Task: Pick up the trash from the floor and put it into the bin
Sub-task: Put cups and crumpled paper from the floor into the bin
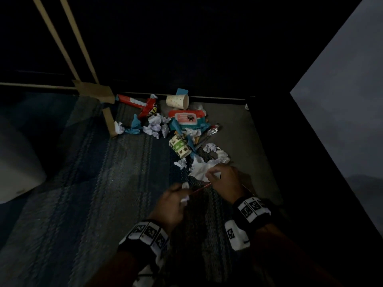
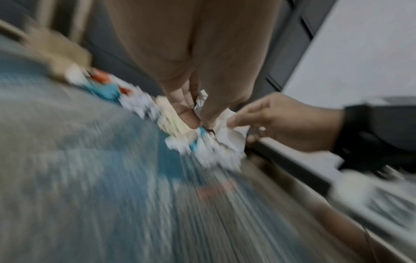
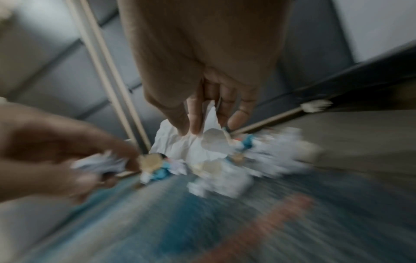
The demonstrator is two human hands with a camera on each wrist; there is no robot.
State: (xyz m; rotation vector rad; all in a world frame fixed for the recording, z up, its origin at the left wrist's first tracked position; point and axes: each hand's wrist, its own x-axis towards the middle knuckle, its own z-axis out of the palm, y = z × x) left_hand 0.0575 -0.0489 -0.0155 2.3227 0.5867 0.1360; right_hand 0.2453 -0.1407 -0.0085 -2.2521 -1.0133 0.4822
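Trash lies heaped on the carpet by the dark wall: a dotted paper cup [image 1: 177,101], a green-banded cup [image 1: 179,146], red wrappers [image 1: 147,108], a wipes pack [image 1: 186,119] and several crumpled papers. My right hand [image 1: 211,176] [image 3: 193,131] pinches a white tissue [image 1: 199,169] [image 3: 186,147] at the near end of the heap. My left hand [image 1: 183,192] [image 2: 198,121] grips a small crumpled paper ball [image 1: 185,198] [image 2: 201,101]. A thin red stick [image 1: 200,189] runs between the hands; which hand holds it I cannot tell. Both wrist views are blurred.
A pale rounded object [image 1: 18,162] stands at the far left on the blue striped carpet [image 1: 103,193]. Cardboard pieces [image 1: 93,90] lean by the wall behind the heap. A dark cabinet side [image 1: 290,162] closes off the right.
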